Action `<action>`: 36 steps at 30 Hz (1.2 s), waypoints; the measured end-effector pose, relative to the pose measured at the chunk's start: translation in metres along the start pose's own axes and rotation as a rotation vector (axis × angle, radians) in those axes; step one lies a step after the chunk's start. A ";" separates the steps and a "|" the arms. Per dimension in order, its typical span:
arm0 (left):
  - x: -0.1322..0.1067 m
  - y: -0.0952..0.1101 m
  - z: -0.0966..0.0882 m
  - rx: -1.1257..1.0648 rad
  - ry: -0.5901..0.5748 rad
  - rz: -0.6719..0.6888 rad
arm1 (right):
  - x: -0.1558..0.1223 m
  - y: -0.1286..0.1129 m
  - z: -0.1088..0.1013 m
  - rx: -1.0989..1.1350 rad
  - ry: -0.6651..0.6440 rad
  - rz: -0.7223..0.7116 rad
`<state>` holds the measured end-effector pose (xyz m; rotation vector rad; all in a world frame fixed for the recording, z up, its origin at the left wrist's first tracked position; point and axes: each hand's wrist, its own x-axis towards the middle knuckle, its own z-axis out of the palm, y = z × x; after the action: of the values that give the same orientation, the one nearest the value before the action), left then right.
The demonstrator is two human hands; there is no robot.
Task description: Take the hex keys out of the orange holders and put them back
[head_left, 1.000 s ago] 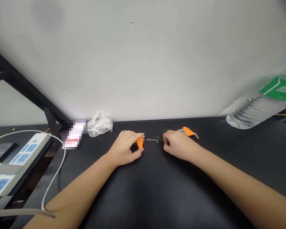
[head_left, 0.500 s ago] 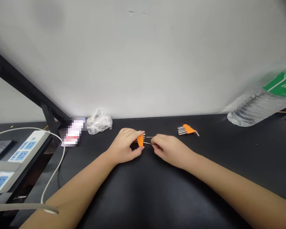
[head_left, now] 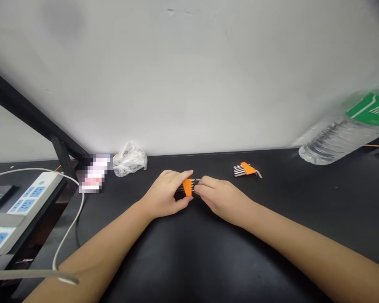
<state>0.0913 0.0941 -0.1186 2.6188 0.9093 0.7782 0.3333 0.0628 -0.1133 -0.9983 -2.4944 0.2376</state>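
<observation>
Pinched at its two ends between the thumb and a finger of my left hand [head_left: 166,194] is an orange hex key holder [head_left: 187,187] with several metal keys through it. My right hand [head_left: 219,194] is closed close against the holder's right side, fingertips on a thin hex key [head_left: 196,180]. Those fingertips hide most of the key ends. Farther right on the black table lies a second orange holder [head_left: 249,168] with several hex keys fanned to its left and one bent key end to its right.
A clear plastic bag [head_left: 130,160] and a pixelated item [head_left: 96,173] sit by the wall on the left. A white power strip [head_left: 28,206] and a white cable [head_left: 72,225] are at far left. At far right lies a large water bottle [head_left: 334,136] with a green label.
My right hand has moved left, up to the holder, so less of the thin metal key shows between them. The left hand keeps its grip. The view has shifted slightly.
</observation>
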 end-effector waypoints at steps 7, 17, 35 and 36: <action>-0.003 -0.005 -0.001 -0.024 0.063 -0.076 | 0.004 0.006 -0.001 0.329 0.148 0.188; -0.001 0.001 0.001 -0.025 0.049 -0.015 | 0.005 0.004 0.008 0.286 0.105 0.097; -0.001 -0.007 -0.003 0.006 -0.017 -0.111 | -0.002 0.066 0.007 0.162 0.052 0.323; 0.000 -0.007 -0.003 0.009 -0.022 -0.108 | -0.001 0.066 0.008 0.164 0.050 0.332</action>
<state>0.0861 0.0992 -0.1189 2.5565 1.0404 0.7180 0.3706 0.1095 -0.1411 -1.3246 -2.2123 0.5036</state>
